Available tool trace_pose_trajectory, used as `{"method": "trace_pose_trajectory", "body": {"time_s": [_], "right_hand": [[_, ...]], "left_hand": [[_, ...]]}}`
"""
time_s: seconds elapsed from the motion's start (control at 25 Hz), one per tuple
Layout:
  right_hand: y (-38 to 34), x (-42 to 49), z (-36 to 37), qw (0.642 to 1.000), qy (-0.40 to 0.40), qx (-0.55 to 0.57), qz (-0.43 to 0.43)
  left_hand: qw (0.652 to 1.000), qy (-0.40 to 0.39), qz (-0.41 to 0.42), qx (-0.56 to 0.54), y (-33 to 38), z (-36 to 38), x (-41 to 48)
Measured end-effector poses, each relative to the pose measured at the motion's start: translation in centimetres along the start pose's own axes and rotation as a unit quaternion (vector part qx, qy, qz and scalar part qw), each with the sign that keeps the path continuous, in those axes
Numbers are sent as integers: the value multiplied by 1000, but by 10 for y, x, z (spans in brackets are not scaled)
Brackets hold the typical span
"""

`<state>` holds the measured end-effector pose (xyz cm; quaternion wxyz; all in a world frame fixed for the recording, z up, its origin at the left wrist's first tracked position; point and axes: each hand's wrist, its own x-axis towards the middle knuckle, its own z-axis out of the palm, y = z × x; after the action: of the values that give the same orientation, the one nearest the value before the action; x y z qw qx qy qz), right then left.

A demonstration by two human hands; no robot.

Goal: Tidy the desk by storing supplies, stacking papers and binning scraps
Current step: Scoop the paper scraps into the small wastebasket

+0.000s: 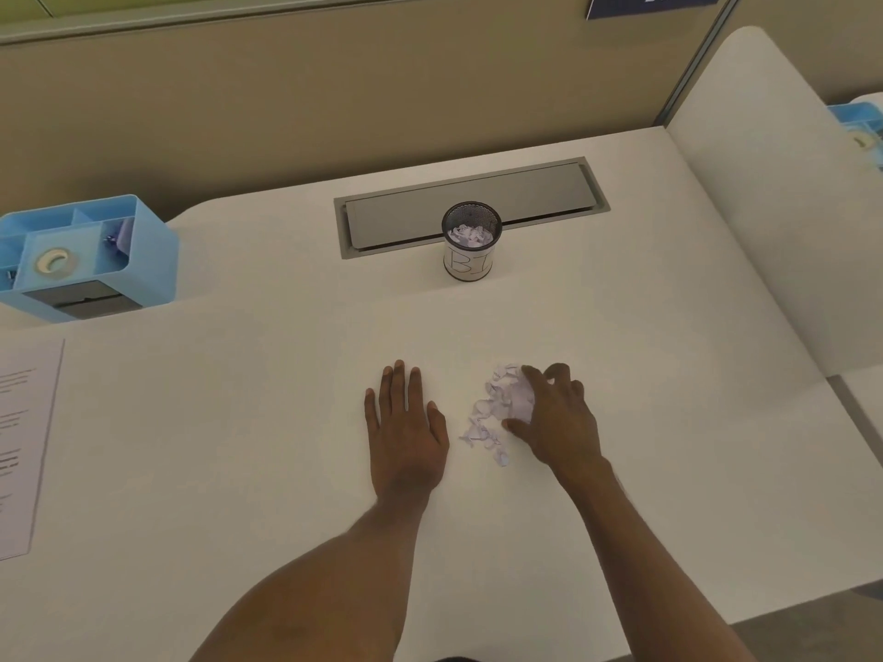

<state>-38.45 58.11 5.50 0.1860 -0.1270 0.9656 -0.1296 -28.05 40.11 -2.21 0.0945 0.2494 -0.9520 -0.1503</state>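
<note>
- we're in the scrap-binning step: a loose heap of torn paper scraps point(497, 408) sits on the tabletop point(239, 422), front and centre, just ahead of the person.
- right hand point(556, 418) is on the heap's right side, fingers curled over the far edge and thumb tucked in at the near edge, bunching the biggest clump in its grip.
- a few smaller bits trail toward the near-left, outside that grip.
- left hand point(406, 418) lies flat, palm down, fingers straight, just left of the heap and not touching it. it holds nothing.
- the target is the mesh cup bin point(471, 241), standing well beyond the heap at the front edge of the grey cable hatch point(478, 203), with scraps already inside.
- supplies look stored: the blue organiser point(81, 255) at far left holds a tape roll point(56, 262). printed sheets point(24, 446) lie at the left edge.
- next move, as i read it: squeeze the clump tight, lift it, and carry it forward over the bin's narrow mouth before letting go.
- the left hand could sweep the stragglers in. loose bits may spill on the way.
</note>
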Motion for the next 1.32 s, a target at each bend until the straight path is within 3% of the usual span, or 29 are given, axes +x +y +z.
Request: {"method": "trace_pose_trajectory", "body": {"time_s": [0.56,0.68,0.84,1.04,1.32], "right_hand": [[6,9,9,993,102,56,-16],[8,15,4,995,85,50,-17],[15,22,-14,984,86,155,-5],[-3,30,-56,945,78,318,3],[-71,106,-135,918,145,355,-104]], "left_hand": [[1000,3,0,-6,-1,1,0],[1000,0,-1,-6,0,0,0],[1000,-4,0,-5,0,0,0],[1000,-7,-1,-2,0,1,0],[1000,-9,-5,-9,0,-1,1]]}}
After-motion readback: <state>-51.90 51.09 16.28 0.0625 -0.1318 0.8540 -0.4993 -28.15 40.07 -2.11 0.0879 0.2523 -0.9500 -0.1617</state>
